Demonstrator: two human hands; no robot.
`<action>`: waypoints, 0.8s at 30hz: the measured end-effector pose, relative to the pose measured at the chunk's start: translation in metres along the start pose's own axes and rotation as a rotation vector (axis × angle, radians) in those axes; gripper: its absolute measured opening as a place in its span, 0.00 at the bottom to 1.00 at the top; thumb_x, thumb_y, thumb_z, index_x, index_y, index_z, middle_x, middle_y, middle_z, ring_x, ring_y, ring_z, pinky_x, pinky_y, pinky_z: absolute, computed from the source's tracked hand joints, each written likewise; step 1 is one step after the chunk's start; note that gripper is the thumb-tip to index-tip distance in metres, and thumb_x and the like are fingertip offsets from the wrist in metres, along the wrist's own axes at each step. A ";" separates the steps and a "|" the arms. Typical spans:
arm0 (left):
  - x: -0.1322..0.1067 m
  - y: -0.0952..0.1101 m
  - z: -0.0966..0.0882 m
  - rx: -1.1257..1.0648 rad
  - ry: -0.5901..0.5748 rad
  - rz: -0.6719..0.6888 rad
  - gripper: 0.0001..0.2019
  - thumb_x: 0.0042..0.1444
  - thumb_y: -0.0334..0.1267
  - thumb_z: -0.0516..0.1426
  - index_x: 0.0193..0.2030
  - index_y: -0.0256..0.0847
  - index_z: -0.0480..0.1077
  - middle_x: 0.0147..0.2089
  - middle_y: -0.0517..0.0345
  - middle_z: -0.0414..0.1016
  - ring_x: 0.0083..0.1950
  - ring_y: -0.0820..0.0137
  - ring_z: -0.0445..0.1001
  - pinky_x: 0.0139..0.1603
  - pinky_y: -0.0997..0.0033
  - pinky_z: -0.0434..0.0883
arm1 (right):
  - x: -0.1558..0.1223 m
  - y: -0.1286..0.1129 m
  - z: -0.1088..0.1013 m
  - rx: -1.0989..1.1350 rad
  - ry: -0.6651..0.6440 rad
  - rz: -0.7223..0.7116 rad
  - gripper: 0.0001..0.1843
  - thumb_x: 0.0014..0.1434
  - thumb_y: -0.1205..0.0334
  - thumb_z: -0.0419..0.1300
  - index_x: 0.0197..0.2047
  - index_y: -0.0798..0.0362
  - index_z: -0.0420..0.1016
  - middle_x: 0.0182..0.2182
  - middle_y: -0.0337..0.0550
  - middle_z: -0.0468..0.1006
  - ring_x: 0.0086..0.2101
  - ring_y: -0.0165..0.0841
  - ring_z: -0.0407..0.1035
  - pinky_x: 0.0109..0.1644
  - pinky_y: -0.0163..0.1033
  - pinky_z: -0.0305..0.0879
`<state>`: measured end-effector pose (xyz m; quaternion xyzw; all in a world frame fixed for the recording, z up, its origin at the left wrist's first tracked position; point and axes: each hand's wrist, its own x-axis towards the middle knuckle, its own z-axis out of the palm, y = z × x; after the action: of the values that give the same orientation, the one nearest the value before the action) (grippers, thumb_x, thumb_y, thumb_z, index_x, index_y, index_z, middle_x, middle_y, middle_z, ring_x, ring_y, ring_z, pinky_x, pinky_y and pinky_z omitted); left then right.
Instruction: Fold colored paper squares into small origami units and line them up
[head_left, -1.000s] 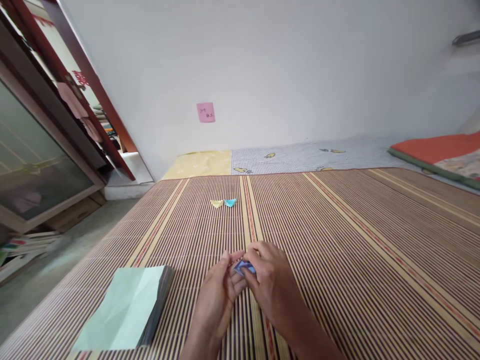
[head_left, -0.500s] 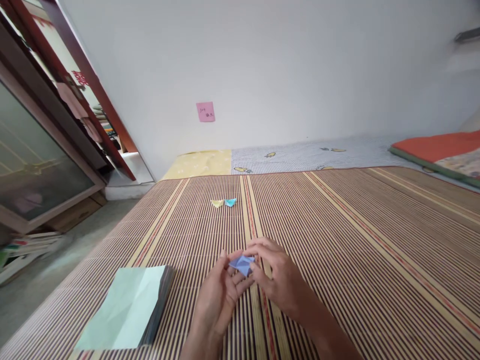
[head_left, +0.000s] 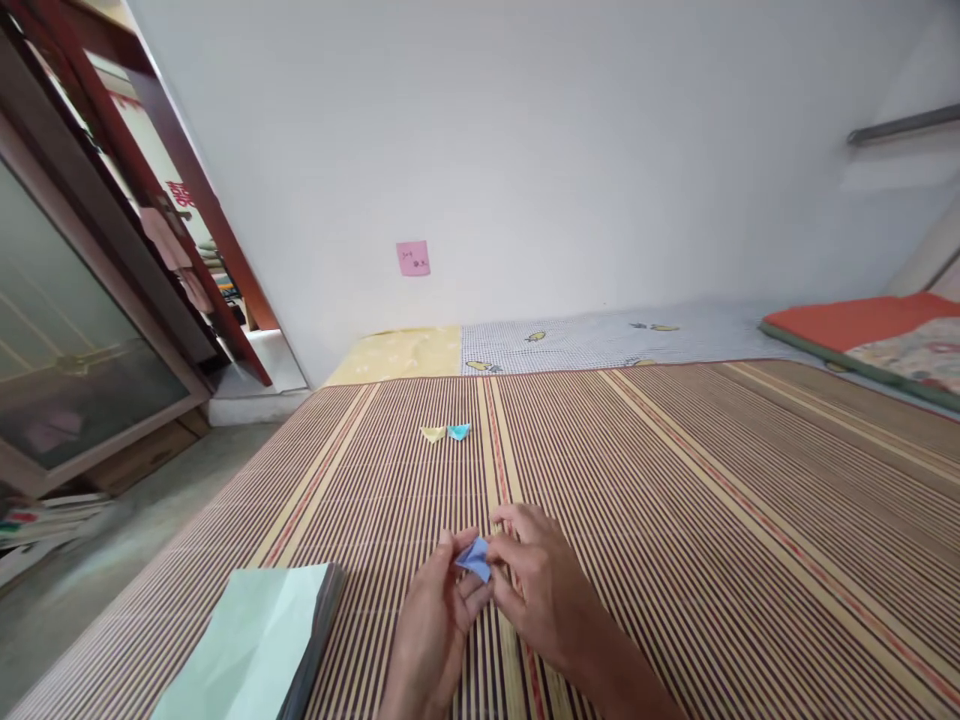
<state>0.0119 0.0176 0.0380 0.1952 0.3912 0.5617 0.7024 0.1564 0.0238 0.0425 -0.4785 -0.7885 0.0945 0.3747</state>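
A small piece of folded blue paper (head_left: 474,559) is held between both hands, above the striped mat. My left hand (head_left: 439,615) is closed on its left side, palm up, with the thumb on the near edge and the fingers beneath. From the right, my right hand (head_left: 536,575) pinches the paper's other side between thumb and fingertips. Farther off on the mat lie two small folded paper pieces side by side, a yellow one (head_left: 433,434) and a turquoise one (head_left: 459,431).
A stack of pale green paper (head_left: 247,640) lies on the striped mat (head_left: 637,520) at the near left. Behind the mat are patterned bedding (head_left: 570,345) and a white wall with a pink note (head_left: 413,258). Folded orange bedding (head_left: 862,325) sits at the far right.
The view has tilted up, so everything sits lower in the picture. My right fingers have closed further over the right side of the blue paper, covering more of it.
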 end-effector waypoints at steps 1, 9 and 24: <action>0.000 0.000 0.000 0.004 -0.006 0.004 0.13 0.67 0.40 0.58 0.44 0.29 0.78 0.43 0.42 0.82 0.42 0.62 0.83 0.47 0.63 0.79 | -0.001 -0.001 0.001 -0.010 -0.007 -0.001 0.11 0.53 0.79 0.59 0.33 0.52 0.72 0.49 0.47 0.74 0.50 0.45 0.69 0.53 0.53 0.66; 0.001 -0.002 -0.003 0.036 0.004 0.017 0.16 0.64 0.45 0.60 0.46 0.31 0.78 0.46 0.40 0.82 0.43 0.61 0.83 0.47 0.63 0.78 | 0.000 -0.002 0.000 0.046 0.030 -0.013 0.11 0.54 0.79 0.59 0.33 0.52 0.67 0.44 0.45 0.75 0.45 0.42 0.70 0.49 0.49 0.67; 0.002 -0.013 -0.003 0.073 0.003 0.068 0.22 0.62 0.51 0.61 0.53 0.33 0.76 0.52 0.37 0.81 0.51 0.55 0.82 0.57 0.55 0.73 | 0.014 0.010 -0.026 0.139 -0.079 0.104 0.12 0.60 0.77 0.58 0.31 0.51 0.71 0.41 0.42 0.77 0.45 0.38 0.72 0.49 0.44 0.68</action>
<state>0.0179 0.0156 0.0263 0.2331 0.4057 0.5708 0.6747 0.1774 0.0352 0.0620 -0.4875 -0.7682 0.1872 0.3704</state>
